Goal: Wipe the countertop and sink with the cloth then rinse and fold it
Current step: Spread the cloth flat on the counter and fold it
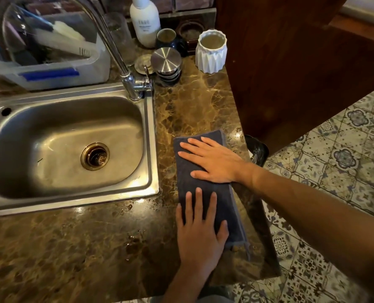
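A dark blue cloth (214, 194) lies folded into a long strip on the brown marble countertop (72, 248), just right of the steel sink (68, 147). My right hand (212, 160) lies flat on the cloth's far half, fingers straight and pointing left. My left hand (201, 232) presses flat on the near half, fingers pointing away from me. The sink basin holds nothing but its brass drain (95, 156). A few wet spots (135, 243) shine on the counter in front of the sink.
A chrome faucet (124, 68) arches over the sink's back right corner. Behind it stand a dish rack (50, 68), a white bottle (145, 20), stacked steel bowls (166, 62) and a white ribbed vase (211, 52). The counter ends at the right above patterned floor tiles (334, 171).
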`<state>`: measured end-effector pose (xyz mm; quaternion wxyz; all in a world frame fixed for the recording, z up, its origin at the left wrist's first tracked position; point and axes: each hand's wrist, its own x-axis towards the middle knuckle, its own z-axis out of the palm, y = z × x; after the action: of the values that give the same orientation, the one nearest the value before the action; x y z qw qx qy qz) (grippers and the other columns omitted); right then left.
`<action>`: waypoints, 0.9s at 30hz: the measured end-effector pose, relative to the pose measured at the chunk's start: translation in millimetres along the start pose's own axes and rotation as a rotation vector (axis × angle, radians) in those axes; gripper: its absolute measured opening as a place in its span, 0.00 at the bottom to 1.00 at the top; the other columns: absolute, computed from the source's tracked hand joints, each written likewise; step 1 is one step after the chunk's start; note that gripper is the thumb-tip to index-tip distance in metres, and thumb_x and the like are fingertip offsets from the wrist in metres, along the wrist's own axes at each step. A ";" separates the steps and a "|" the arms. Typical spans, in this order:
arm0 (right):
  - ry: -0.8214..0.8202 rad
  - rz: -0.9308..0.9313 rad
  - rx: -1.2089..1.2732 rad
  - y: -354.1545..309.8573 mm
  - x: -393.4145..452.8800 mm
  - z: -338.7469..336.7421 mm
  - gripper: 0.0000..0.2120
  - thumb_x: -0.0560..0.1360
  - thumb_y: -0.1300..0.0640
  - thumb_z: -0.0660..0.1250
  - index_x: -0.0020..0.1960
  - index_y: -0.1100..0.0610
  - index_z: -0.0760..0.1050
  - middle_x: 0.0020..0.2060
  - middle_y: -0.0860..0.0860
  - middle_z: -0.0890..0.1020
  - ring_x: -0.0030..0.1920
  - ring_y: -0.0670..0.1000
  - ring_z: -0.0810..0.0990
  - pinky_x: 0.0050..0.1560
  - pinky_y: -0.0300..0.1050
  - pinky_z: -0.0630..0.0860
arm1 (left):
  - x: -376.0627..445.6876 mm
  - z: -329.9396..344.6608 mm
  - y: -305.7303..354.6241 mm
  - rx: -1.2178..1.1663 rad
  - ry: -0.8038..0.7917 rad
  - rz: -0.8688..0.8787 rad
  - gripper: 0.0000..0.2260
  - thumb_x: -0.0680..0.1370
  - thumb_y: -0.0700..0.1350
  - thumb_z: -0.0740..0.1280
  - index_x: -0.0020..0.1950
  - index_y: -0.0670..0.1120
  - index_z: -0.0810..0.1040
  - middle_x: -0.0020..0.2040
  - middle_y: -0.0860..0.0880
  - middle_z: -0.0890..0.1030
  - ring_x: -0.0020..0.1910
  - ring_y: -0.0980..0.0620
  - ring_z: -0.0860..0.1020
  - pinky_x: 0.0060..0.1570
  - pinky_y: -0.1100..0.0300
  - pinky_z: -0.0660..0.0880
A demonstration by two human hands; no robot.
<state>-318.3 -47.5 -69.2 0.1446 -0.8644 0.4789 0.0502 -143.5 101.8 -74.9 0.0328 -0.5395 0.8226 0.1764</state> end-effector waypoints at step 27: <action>-0.082 0.936 0.304 43.2 30.0 -56.6 0.17 0.76 0.59 0.72 0.62 0.58 0.72 0.62 0.60 0.76 0.62 0.64 0.77 0.55 0.57 0.77 | 220.5 -117.8 -87.0 -0.299 -0.101 -0.188 0.08 0.75 0.44 0.74 0.40 0.50 0.76 0.44 0.49 0.79 0.47 0.47 0.79 0.50 0.47 0.79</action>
<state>-341.6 -110.4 -30.7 0.2495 -0.5229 0.8117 0.0733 -140.8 -160.6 -40.7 0.0099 -0.6033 0.7305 0.3198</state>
